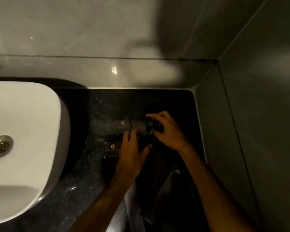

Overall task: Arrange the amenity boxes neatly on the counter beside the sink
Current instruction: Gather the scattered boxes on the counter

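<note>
Amenity boxes (122, 125) sit mid-frame on dark counter (97, 104) right of sink (23, 131); left hand (132, 148) pins one flat, right hand (166, 131) pinches small dark item, prob. to align.

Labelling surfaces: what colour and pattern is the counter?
Black speckled stone counter, clearest in the head view.

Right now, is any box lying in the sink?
No, the sink holds only its drain; the boxes lie on the counter.
</note>
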Motion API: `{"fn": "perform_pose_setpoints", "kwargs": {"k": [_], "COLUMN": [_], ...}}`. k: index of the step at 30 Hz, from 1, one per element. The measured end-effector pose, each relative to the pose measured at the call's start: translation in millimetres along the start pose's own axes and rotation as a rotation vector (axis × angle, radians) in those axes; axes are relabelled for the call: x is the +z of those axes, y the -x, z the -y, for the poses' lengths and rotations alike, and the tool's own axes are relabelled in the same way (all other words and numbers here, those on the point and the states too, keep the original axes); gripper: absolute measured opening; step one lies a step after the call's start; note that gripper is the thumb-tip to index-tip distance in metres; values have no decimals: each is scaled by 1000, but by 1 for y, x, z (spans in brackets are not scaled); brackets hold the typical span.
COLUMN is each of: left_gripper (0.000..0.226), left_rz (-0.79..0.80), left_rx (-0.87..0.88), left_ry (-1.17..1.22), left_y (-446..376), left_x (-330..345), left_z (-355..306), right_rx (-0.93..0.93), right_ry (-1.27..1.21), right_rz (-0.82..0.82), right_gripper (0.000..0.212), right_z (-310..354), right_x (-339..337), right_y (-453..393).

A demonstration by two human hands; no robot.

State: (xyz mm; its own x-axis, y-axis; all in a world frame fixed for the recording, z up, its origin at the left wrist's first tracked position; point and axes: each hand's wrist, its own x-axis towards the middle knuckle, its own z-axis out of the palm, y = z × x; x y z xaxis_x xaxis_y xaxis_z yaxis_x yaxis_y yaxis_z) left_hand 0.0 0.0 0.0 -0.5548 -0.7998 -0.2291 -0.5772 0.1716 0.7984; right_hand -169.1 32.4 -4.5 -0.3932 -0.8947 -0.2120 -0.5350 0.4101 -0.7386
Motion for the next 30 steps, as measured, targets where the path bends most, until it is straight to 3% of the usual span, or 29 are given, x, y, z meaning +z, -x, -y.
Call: {"fn": "perform_pose_setpoints", "kwargs": {"k": [3, 9, 13, 30], "left_gripper": [39, 35, 34, 38], "left_rz": [-19, 4, 19, 14], "left_rx": [57, 163, 147, 180], "left_ry": [-56, -114, -141, -182], "left_y": [-8, -12, -14, -11], "left_x": [7, 29, 45, 55], "left_z": [7, 3, -3, 4], "right_rx": [-33, 75, 108, 150], "right_ry": [48, 10, 94, 27], "right_rz": [-83, -392, -392, -420], "right_gripper": [32, 25, 25, 30], "right_z": [-4, -27, -40, -48], "right_x": [5, -11, -8, -3], "right_y": [1, 56, 76, 86]}}
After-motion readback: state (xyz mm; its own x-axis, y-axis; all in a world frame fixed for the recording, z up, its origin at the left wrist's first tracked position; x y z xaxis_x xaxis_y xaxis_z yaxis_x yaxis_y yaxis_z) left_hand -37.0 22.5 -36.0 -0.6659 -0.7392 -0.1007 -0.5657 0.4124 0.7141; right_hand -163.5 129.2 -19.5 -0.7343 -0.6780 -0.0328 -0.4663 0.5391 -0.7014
